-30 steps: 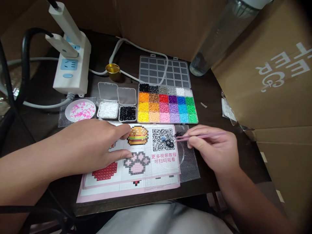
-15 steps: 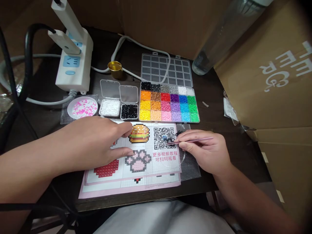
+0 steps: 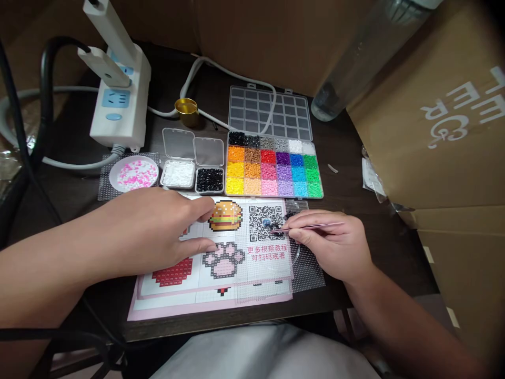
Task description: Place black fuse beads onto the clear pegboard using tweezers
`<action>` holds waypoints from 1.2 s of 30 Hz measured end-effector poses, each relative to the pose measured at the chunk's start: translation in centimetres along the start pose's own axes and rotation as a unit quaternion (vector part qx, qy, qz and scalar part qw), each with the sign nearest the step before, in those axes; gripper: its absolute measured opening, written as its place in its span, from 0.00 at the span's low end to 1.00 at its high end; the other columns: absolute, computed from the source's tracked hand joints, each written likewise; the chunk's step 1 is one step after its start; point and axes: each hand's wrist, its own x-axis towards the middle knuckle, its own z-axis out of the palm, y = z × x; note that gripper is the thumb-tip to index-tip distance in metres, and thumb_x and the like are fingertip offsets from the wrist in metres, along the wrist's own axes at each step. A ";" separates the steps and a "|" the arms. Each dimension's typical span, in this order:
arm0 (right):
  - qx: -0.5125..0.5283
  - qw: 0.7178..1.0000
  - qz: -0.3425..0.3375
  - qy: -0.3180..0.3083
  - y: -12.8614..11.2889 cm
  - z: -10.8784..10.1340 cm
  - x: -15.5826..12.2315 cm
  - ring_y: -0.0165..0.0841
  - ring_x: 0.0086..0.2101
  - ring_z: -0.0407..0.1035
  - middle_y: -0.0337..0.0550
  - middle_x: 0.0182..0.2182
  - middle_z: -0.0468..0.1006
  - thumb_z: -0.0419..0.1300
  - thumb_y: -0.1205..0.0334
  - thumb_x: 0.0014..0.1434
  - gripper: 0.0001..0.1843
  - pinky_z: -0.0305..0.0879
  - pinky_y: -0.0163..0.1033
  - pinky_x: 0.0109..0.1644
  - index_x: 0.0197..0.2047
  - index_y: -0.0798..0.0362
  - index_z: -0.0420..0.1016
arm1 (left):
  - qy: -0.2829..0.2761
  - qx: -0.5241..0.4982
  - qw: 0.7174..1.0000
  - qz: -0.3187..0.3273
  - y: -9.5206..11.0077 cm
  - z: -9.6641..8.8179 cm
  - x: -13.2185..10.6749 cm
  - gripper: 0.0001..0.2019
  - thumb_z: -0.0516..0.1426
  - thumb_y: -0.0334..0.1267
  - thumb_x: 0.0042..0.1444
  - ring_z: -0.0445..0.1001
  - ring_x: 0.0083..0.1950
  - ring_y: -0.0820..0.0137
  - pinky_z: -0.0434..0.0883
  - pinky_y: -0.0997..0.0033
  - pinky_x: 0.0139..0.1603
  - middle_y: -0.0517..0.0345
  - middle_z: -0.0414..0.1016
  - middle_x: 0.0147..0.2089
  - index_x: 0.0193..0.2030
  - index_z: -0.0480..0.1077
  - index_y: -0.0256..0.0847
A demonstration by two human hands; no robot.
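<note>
Pink tweezers (image 3: 315,227) are pinched in my right hand (image 3: 335,239), their tips pointing left over the printed QR code (image 3: 260,216). Small black beads (image 3: 281,227) cluster around the tips; whether one is gripped is too small to tell. Beneath them a clear pegboard (image 3: 264,289) overlies the right part of the pattern sheets (image 3: 213,310). My left hand (image 3: 169,226) lies on the sheets with thumb and forefinger apart, holding nothing. Beside its fingertips show a printed burger (image 3: 225,216) and a pink paw (image 3: 224,263). A second pegboard (image 3: 310,268) sits partly under my right hand.
Behind the sheets stand a multicoloured bead box (image 3: 274,168), small boxes of white beads (image 3: 178,173) and black beads (image 3: 209,180), and a dish (image 3: 114,173) of pink and white beads. Farther back are a gold cup (image 3: 187,111), a power strip (image 3: 118,116) and a clear bottle (image 3: 327,102).
</note>
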 end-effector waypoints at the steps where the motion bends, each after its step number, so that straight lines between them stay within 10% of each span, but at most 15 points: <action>1: 0.002 1.000 0.000 0.003 0.0 -0.1 0.0 0.36 0.31 0.85 0.39 0.30 0.89 0.71 0.72 0.56 0.11 0.84 0.38 0.37 0.31 0.44 0.90 | -0.003 -0.001 1.000 -0.001 0.0 0.0 0.0 0.28 0.55 0.65 0.57 0.76 0.32 0.55 0.67 0.58 0.34 0.52 0.79 0.31 0.54 0.77 0.50; 16: -0.015 0.988 0.037 0.149 1.2 -1.8 0.1 0.36 0.27 0.82 0.42 0.26 0.86 0.71 0.65 0.63 0.18 0.77 0.37 0.28 0.21 0.49 0.82 | 0.013 -0.038 0.999 0.003 0.0 -0.1 -0.1 0.26 0.56 0.63 0.56 0.73 0.29 0.57 0.65 0.59 0.35 0.53 0.78 0.29 0.52 0.78 0.50; 23: -0.004 0.999 -0.043 0.016 0.3 -0.7 -0.3 0.35 0.32 0.85 0.39 0.31 0.89 0.71 0.75 0.58 0.13 0.83 0.37 0.36 0.32 0.45 0.89 | 0.042 -0.040 0.998 0.022 -0.1 0.1 -0.4 0.21 0.60 0.59 0.58 0.70 0.28 0.62 0.57 0.64 0.31 0.55 0.76 0.29 0.49 0.77 0.48; 36: -0.002 1.000 -0.015 -0.002 0.4 -0.2 -0.2 0.35 0.31 0.85 0.40 0.30 0.89 0.71 0.73 0.56 0.10 0.84 0.35 0.36 0.31 0.47 0.89 | 0.030 -0.016 0.999 0.025 -0.1 0.0 -0.1 0.22 0.57 0.59 0.60 0.70 0.29 0.61 0.58 0.64 0.31 0.55 0.76 0.29 0.51 0.76 0.47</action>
